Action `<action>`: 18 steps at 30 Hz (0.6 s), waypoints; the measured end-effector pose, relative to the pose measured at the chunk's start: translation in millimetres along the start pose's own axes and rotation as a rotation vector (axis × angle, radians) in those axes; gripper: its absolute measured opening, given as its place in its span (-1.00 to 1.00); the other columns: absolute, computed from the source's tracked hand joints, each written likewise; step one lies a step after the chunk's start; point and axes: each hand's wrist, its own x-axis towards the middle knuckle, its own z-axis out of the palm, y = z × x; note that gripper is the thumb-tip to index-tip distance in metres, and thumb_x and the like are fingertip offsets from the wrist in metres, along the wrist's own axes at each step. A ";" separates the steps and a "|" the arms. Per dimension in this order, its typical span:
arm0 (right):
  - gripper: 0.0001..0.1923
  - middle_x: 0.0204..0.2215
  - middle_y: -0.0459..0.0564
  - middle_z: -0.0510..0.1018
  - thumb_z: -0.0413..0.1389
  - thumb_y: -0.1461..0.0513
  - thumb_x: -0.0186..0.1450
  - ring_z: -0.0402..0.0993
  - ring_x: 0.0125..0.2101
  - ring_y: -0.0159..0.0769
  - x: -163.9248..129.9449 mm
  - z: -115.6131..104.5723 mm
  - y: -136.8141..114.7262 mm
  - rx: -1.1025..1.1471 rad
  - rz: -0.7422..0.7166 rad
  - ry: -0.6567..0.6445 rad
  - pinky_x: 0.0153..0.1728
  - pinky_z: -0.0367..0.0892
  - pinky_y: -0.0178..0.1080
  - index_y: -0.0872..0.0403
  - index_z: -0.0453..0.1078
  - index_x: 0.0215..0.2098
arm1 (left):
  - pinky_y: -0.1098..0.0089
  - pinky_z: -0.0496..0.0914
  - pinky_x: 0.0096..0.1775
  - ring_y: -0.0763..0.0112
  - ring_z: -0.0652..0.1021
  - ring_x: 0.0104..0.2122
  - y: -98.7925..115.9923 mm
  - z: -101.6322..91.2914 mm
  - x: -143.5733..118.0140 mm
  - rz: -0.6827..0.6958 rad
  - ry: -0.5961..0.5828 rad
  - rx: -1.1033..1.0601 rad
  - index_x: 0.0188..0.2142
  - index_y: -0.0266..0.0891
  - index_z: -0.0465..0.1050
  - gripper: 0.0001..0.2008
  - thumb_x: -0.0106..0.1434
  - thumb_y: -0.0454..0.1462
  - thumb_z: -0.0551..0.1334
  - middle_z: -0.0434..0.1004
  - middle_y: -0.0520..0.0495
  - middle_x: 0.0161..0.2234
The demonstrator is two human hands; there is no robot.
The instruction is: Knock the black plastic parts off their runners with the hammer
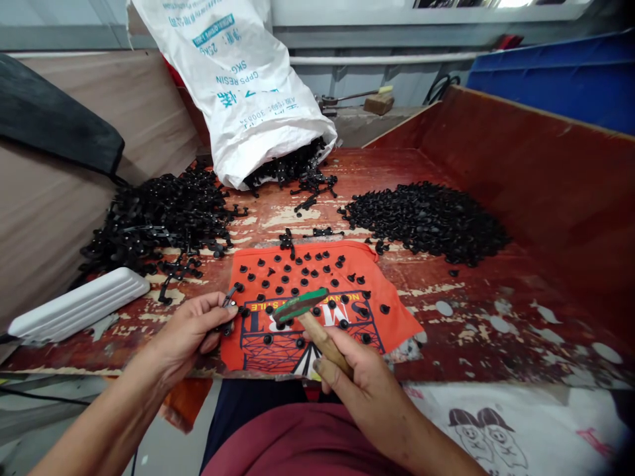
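Observation:
My right hand [354, 377] is wrapped round the wooden handle of a hammer [323, 337]. Its green-edged metal head is above an orange printed cloth [397, 317] spread on the worktop. Several small round black plastic pieces [300, 343] are spaced over the cloth, many with a stem pointing up. At the cloth's left edge, my left hand [198, 324] pinches a black jointed plastic part [229, 311]; the fingers partly hide it. Two black jointed parts [286, 242] lie by the cloth's far edge.
Black jointed parts form a heap [159, 211] on the left; small black pieces form another [426, 221] on the right. A white sack [258, 99] spills similar parts at the back. A white ridged object [79, 304] lies left. A wooden side board [536, 178] borders the right.

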 end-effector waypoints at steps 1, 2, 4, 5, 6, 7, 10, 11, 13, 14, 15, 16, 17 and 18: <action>-0.58 -0.42 -0.17 0.46 -0.04 0.23 0.45 0.39 -0.42 -0.36 0.2 -1.6 -2.7 -0.018 -0.012 -0.005 -0.37 0.28 -0.34 -0.08 0.27 0.25 | 0.59 -0.16 -0.66 0.78 0.06 -0.76 -0.3 0.5 0.2 0.008 -0.002 -0.001 -0.50 -0.27 0.31 -0.61 0.00 -0.11 0.47 0.30 0.17 -0.64; -0.55 -0.36 -0.14 0.51 -0.06 0.22 0.45 0.43 -0.38 -0.33 0.4 -3.4 -5.8 -0.046 -0.023 -0.003 -0.31 0.32 -0.31 -0.09 0.23 0.29 | 0.59 -0.16 -0.66 0.78 0.05 -0.76 -0.3 1.3 0.4 0.018 -0.003 -0.001 -0.50 -0.27 0.31 -0.61 0.00 -0.10 0.47 0.27 0.19 -0.65; -0.51 -0.20 -0.05 0.58 -0.07 0.23 0.45 0.49 -0.24 -0.25 1.2 -6.9 -12.2 -0.125 -0.036 0.018 -0.14 0.36 -0.21 -0.09 0.19 0.33 | 0.60 -0.17 -0.67 0.78 0.05 -0.76 0.2 3.2 0.6 0.039 -0.006 0.000 -0.50 -0.26 0.31 -0.60 -0.01 -0.09 0.47 0.23 0.22 -0.67; -0.50 -0.11 -0.02 0.59 -0.07 0.23 0.45 0.51 -0.16 -0.20 1.8 -8.4 -15.2 -0.160 -0.043 0.027 -0.06 0.36 -0.15 -0.10 0.19 0.34 | 0.60 -0.17 -0.67 0.78 0.05 -0.76 0.4 3.9 0.6 0.047 -0.007 0.001 -0.51 -0.26 0.31 -0.59 -0.01 -0.08 0.47 0.22 0.22 -0.68; -0.50 -0.02 0.00 0.58 -0.07 0.24 0.45 0.51 -0.09 -0.16 2.6 -9.5 -17.9 -0.184 -0.053 0.029 0.02 0.34 -0.10 -0.12 0.18 0.35 | 0.60 -0.16 -0.67 0.78 0.05 -0.77 0.3 4.2 0.5 0.050 -0.006 0.002 -0.51 -0.26 0.30 -0.58 -0.02 -0.07 0.48 0.21 0.23 -0.69; -0.48 0.05 0.00 0.55 -0.08 0.24 0.46 0.50 -0.04 -0.15 3.6 -10.2 -20.0 -0.195 -0.066 0.027 0.08 0.32 -0.06 -0.14 0.17 0.36 | 0.60 -0.16 -0.68 0.78 0.05 -0.77 -0.1 4.2 0.5 0.050 -0.008 0.003 -0.52 -0.26 0.29 -0.57 -0.03 -0.06 0.48 0.21 0.23 -0.69; -0.46 0.22 -0.08 0.44 -0.09 0.26 0.46 0.43 0.12 -0.17 7.3 -9.5 -23.9 -0.173 -0.112 0.005 0.21 0.23 -0.04 -0.20 0.13 0.38 | 0.61 -0.15 -0.68 0.77 0.05 -0.76 -3.7 2.8 0.7 0.065 -0.011 0.008 -0.52 -0.25 0.27 -0.55 -0.03 -0.05 0.48 0.18 0.24 -0.69; -0.46 0.24 -0.09 0.41 -0.08 0.27 0.46 0.40 0.16 -0.18 8.6 -8.7 -24.9 -0.165 -0.122 0.001 0.24 0.20 -0.05 -0.19 0.14 0.38 | 0.61 -0.15 -0.68 0.77 0.05 -0.76 -5.0 2.4 0.8 0.075 -0.009 0.013 -0.52 -0.24 0.27 -0.55 -0.02 -0.05 0.48 0.19 0.24 -0.69; -0.46 0.25 -0.09 0.40 -0.07 0.28 0.46 0.37 0.18 -0.18 11.3 -7.0 -27.7 -0.167 -0.120 -0.003 0.25 0.19 -0.04 -0.17 0.15 0.37 | 0.61 -0.15 -0.69 0.77 0.04 -0.76 -6.8 2.3 0.9 0.087 0.000 0.018 -0.52 -0.23 0.25 -0.55 -0.02 -0.05 0.47 0.19 0.23 -0.69; -0.46 0.24 -0.07 0.41 -0.06 0.28 0.45 0.38 0.18 -0.17 12.7 -6.1 -29.7 -0.180 -0.110 -0.007 0.24 0.21 -0.04 -0.17 0.16 0.37 | 0.61 -0.15 -0.69 0.76 0.04 -0.76 -6.9 2.6 0.7 0.085 0.004 0.016 -0.52 -0.23 0.24 -0.55 -0.02 -0.05 0.47 0.19 0.24 -0.69; -0.46 0.23 -0.06 0.43 -0.06 0.28 0.45 0.40 0.16 -0.16 14.1 -5.2 -31.9 -0.201 -0.097 -0.010 0.22 0.23 -0.02 -0.17 0.16 0.37 | 0.61 -0.15 -0.70 0.76 0.04 -0.76 -6.4 3.3 0.3 0.077 0.007 0.011 -0.52 -0.22 0.23 -0.54 -0.02 -0.06 0.47 0.19 0.24 -0.70; -0.45 0.22 -0.05 0.44 -0.06 0.28 0.45 0.42 0.14 -0.14 15.7 -4.2 -34.3 -0.227 -0.086 -0.014 0.20 0.25 -0.01 -0.18 0.14 0.38 | 0.62 -0.16 -0.70 0.76 0.03 -0.76 -5.3 4.1 -0.2 0.064 0.011 0.004 -0.52 -0.22 0.23 -0.55 -0.03 -0.06 0.48 0.18 0.24 -0.70; -0.43 0.22 -0.06 0.44 -0.07 0.29 0.45 0.42 0.13 -0.14 17.5 -2.9 -36.6 -0.250 -0.093 -0.021 0.20 0.26 0.00 -0.20 0.11 0.39 | 0.62 -0.16 -0.70 0.76 0.02 -0.76 -3.9 5.0 -0.8 0.051 0.016 -0.005 -0.51 -0.22 0.23 -0.55 -0.04 -0.07 0.48 0.17 0.25 -0.70; -0.40 0.23 -0.08 0.42 -0.07 0.31 0.44 0.42 0.14 -0.14 19.6 -1.2 -38.4 -0.266 -0.121 -0.033 0.19 0.26 -0.01 -0.22 0.07 0.40 | 0.62 -0.16 -0.70 0.76 0.02 -0.76 -2.3 6.0 -1.5 0.040 0.021 -0.016 -0.51 -0.21 0.23 -0.55 -0.05 -0.07 0.48 0.17 0.26 -0.70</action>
